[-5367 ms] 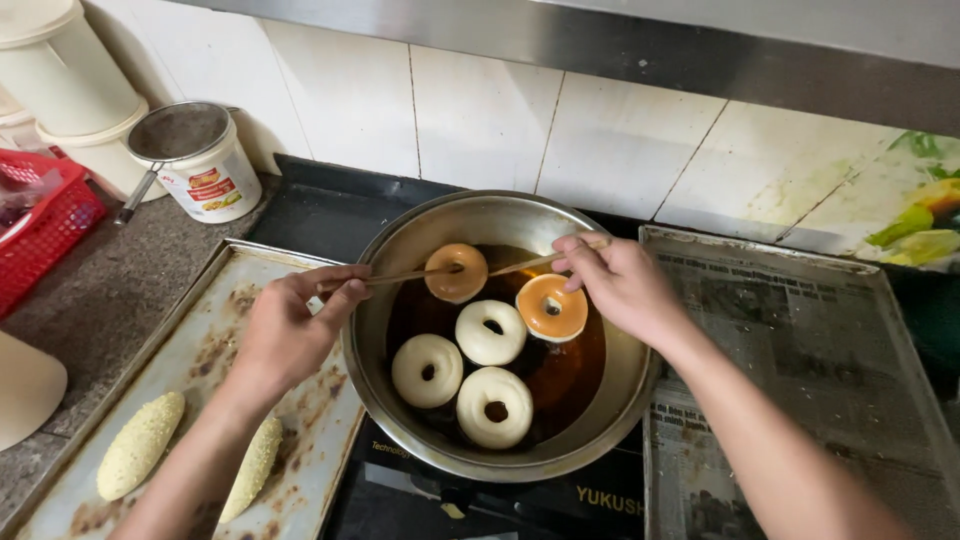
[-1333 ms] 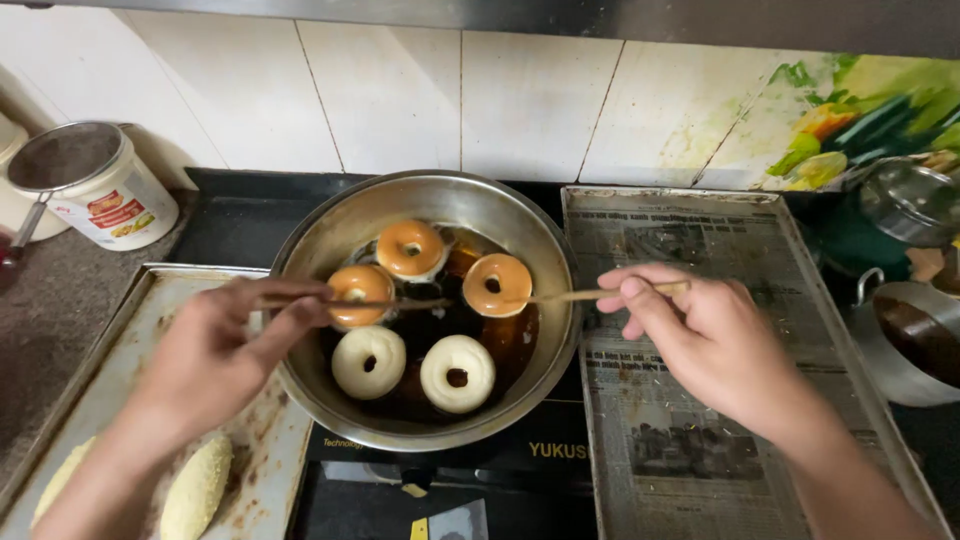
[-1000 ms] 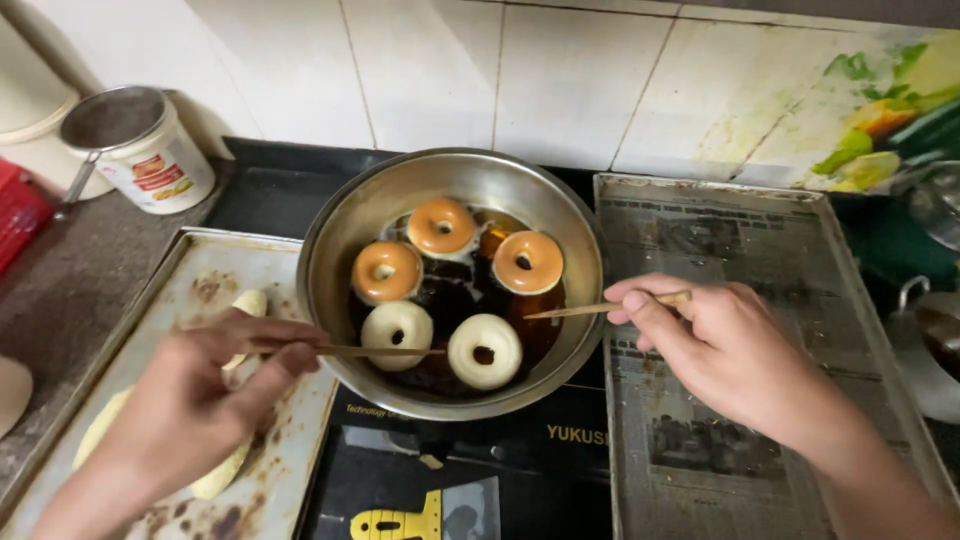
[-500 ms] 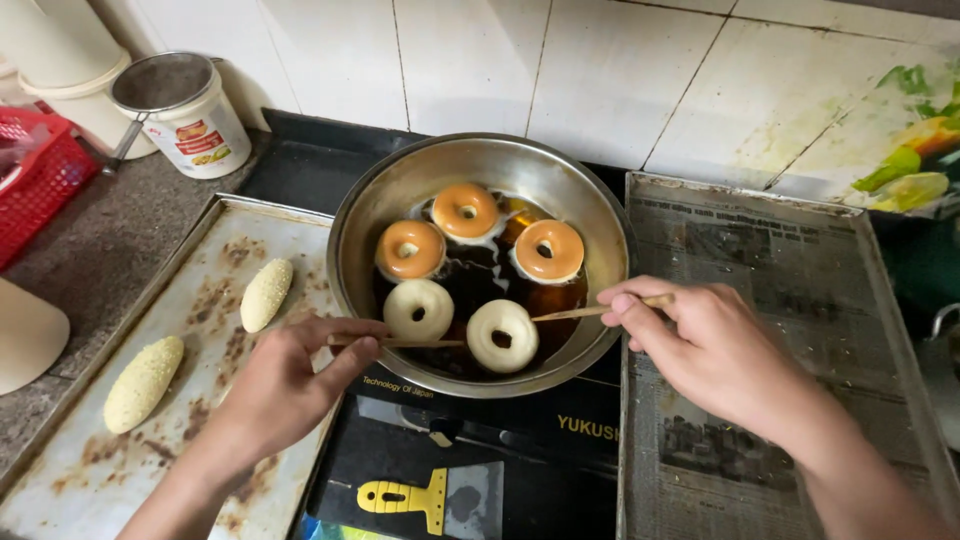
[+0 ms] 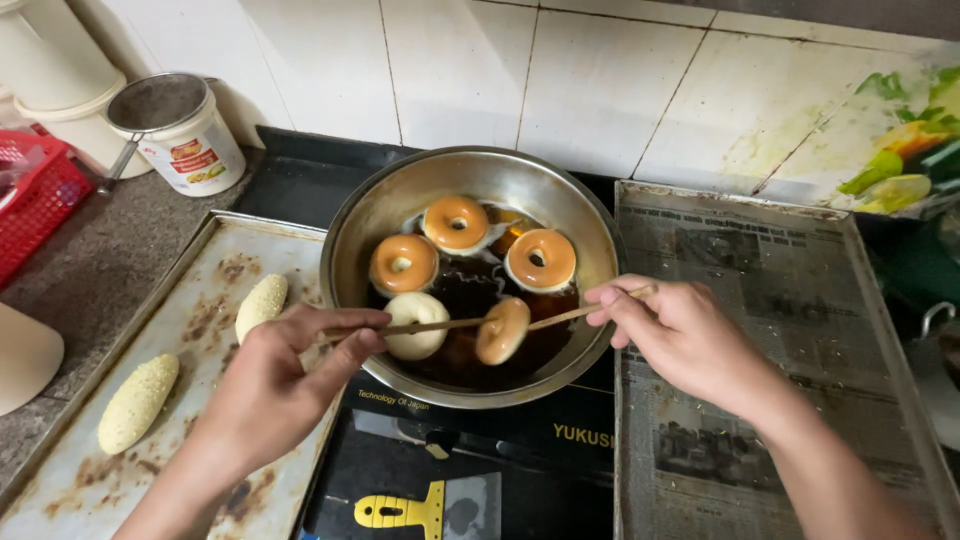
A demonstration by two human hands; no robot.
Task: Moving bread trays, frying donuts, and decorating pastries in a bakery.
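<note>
— Where was the doughnut [image 5: 502,330] when you looked?

— Middle of the frame, tipped on edge over the dark oil in the metal pan [image 5: 395,200], caught between two thin wooden sticks. The left hand [image 5: 275,385] had its fingers pinched shut on one stick [image 5: 420,326]; the right hand [image 5: 685,335] had its fingers closed on the other stick [image 5: 585,312].

— How did you judge its handling?

— Light, soft, oil-slick, easily dented. Best taken through the hole or under the rim. It sat at the stick tips, well clear of both sets of fingers.
</note>
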